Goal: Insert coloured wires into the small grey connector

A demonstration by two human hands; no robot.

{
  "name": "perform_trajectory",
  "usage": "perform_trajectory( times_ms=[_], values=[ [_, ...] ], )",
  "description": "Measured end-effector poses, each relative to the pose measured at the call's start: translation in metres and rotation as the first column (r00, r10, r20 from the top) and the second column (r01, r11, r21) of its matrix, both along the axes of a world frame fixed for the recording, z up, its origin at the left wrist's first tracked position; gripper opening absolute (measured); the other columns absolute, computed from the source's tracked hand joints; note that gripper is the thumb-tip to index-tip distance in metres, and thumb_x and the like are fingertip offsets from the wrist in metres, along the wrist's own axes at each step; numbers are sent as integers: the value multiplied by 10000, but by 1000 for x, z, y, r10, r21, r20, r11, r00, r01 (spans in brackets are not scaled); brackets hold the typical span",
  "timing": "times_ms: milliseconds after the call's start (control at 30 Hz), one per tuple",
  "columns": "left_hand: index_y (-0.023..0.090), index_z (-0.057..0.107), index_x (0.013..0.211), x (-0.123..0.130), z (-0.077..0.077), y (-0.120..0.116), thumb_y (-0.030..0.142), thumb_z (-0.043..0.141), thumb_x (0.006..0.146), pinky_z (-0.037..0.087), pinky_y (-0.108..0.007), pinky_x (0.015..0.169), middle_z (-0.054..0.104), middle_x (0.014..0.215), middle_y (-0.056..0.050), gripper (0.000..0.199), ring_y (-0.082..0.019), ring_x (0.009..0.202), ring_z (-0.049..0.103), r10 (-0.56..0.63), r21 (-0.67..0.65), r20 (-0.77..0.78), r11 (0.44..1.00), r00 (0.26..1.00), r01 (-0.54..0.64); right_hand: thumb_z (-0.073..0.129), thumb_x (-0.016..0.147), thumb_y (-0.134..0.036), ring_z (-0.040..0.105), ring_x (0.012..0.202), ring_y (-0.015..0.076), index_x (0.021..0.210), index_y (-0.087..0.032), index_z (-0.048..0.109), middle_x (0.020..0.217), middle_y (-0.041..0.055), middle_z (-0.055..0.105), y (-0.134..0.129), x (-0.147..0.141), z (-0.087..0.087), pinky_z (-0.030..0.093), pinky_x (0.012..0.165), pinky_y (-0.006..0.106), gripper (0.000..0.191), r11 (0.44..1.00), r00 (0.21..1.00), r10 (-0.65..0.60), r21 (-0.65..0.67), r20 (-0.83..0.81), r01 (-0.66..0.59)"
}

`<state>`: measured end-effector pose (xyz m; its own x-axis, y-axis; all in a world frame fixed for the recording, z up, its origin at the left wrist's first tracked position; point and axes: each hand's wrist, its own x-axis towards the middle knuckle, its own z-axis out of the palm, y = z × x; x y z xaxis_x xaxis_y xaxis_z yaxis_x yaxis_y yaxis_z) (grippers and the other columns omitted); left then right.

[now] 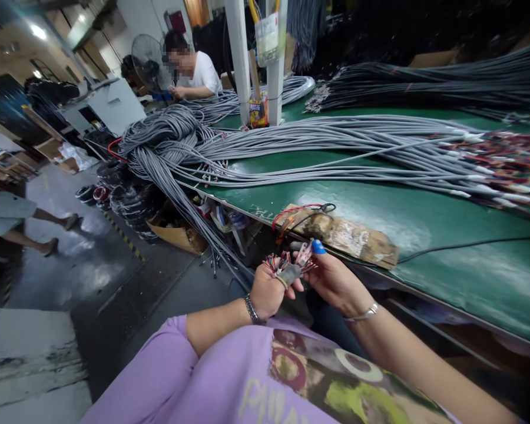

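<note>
Near the table's front edge, my left hand (268,290) is closed round a bunch of grey cables, whose stripped ends show several thin coloured wires (283,260). A grey wrapping sits on my left thumb. Close against it on the right, my right hand (333,281) pinches the wire ends, with a blue cover (318,247) on one fingertip. Just beyond both hands lies a wooden board (348,235) with clear tape and a red wire on it. The lower parts of the held cables are hidden.
Long grey cables (309,138) stretch over the green table (459,265) and hang off its left edge. Dark cables (424,88) lie at the back. A white post (238,59) stands on the table. A person (205,73) sits beyond; another person's legs (35,224) show left.
</note>
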<state>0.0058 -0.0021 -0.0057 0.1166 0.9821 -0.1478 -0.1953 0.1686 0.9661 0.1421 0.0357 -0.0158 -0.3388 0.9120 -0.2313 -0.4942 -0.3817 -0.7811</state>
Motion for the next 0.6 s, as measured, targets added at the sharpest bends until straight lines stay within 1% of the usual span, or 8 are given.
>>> perform_trajectory(
  times_ms=[67,200,300,433,500,600],
  values=[
    [139,568,630,1,1,1,583,660,719,294,-194,371,605,547,-8,462,-50,360,435,-21,-21,-34,1000,999,20,681,742,-586,588,584,177,791,-201,700,748,60,706,1,1,-3,486,531,302,389,998,998,-51,-42,-27,50],
    [140,577,654,2,0,1,574,645,737,281,-194,371,597,543,1,447,-46,354,422,-51,-33,-77,998,996,48,693,748,-555,623,654,207,774,-196,714,742,67,711,2,-1,-3,517,611,331,360,995,996,-83,-55,-34,81],
    [141,569,632,1,-1,0,545,650,747,278,-194,371,595,538,2,428,-46,351,420,-62,-33,-78,998,995,59,682,754,-561,625,646,197,772,-197,710,750,64,714,0,-2,0,520,598,316,366,992,994,-96,-92,-43,91],
    [139,576,631,-5,0,-5,563,646,743,273,-192,361,595,533,-5,444,-47,346,416,-63,-37,-52,997,997,61,622,793,-587,598,593,157,770,-216,690,719,37,687,-6,-1,2,507,536,268,378,991,995,-65,-120,-75,55],
    [137,568,613,-8,1,-9,593,648,728,288,-190,368,598,534,-13,477,-47,354,422,-70,-43,-59,997,996,68,590,811,-600,598,592,149,775,-221,684,725,34,679,-9,3,1,510,533,258,392,990,996,-38,-136,-84,26],
    [140,557,606,-12,2,-14,626,668,689,310,-190,376,596,529,-14,505,-51,363,427,-84,-55,-71,995,994,80,580,806,-617,623,634,157,825,-214,695,776,51,691,-13,11,1,526,564,267,420,986,995,72,-143,-74,-82]
  ],
)
